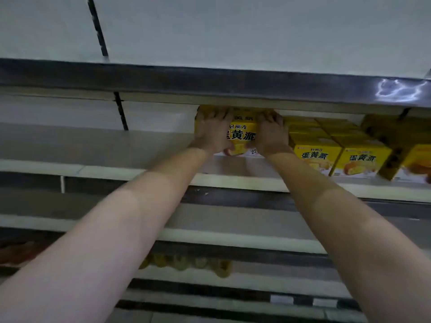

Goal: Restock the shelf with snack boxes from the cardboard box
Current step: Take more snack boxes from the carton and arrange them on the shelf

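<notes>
The upper edge of the yellow snack box (241,134) was hidden under the lip of the shelf above (210,82), and its sides were covered by the hands. The left hand (213,132) and right hand (271,134) clamped it from either side, fingers curled over its top, on the shelf (140,145). Between them its face read 蛋黄派; smaller print was blurred. Right of the right hand stood more yellow boxes (338,157), likewise lettered.

Both arms outstretched; left hand (211,131) and right hand (271,134) gripping, fingers (268,117) curled.
</notes>
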### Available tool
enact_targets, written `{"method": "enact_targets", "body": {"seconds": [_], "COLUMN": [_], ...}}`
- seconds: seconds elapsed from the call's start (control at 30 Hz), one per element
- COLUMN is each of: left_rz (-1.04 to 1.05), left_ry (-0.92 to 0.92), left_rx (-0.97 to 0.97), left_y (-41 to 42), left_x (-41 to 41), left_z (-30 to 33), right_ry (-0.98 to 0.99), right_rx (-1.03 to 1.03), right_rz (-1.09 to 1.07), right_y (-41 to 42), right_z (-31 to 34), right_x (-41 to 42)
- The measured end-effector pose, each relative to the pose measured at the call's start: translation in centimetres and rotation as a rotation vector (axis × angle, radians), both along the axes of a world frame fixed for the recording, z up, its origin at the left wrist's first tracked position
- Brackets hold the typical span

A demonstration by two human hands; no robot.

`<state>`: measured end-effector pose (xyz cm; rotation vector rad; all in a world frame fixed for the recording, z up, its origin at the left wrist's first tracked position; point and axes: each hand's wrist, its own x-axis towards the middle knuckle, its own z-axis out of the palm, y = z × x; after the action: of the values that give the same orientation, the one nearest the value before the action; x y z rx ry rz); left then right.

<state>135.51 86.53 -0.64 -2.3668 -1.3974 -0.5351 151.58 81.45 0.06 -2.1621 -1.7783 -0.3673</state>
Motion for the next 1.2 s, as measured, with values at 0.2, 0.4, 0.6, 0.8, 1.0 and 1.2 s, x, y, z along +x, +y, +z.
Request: {"method": "enact_targets", "body": {"seconds": [0.2,0.4,0.6,0.8,1.0,1.2], "left_rz": [-0.011,-0.092,-0.136,-0.315,-0.623,-0.863], "left_ry": [0.0,-0.006,-0.111,-0.151,-0.237,-0.111], "left_rx": [-0.034,0.13,-0.114,-0.161,-0.188,-0.483], "left_y": [-1.2,-3.9,-6.9,-11.6,-19.0,-28.6], "left_x": [-0.3,-0.4,0.0,0.8,4.6,10.2], "left_z": [0.6,0.3,0.5,-0.4,-1.7,-7.1], "right_ry": [-0.091,-0.184,-0.119,-0.091,0.033,0.072], "right_rx": [-0.027,0.201,0.099,0.299,0.283,0.035], "right_rz": [-0.042,-0.055,-0.014,-0.106,-0.257,-0.542], "right_y": [-0.7,-3.0,-6.1,-12.8,-22.8,-36.2], "right_z": [0.1,-1.1,-1.0,-2.2,-4.4,-10.1], "right_x": [-0.7,-1.6,-1.6,-1.4,-0.3,1.5]}}
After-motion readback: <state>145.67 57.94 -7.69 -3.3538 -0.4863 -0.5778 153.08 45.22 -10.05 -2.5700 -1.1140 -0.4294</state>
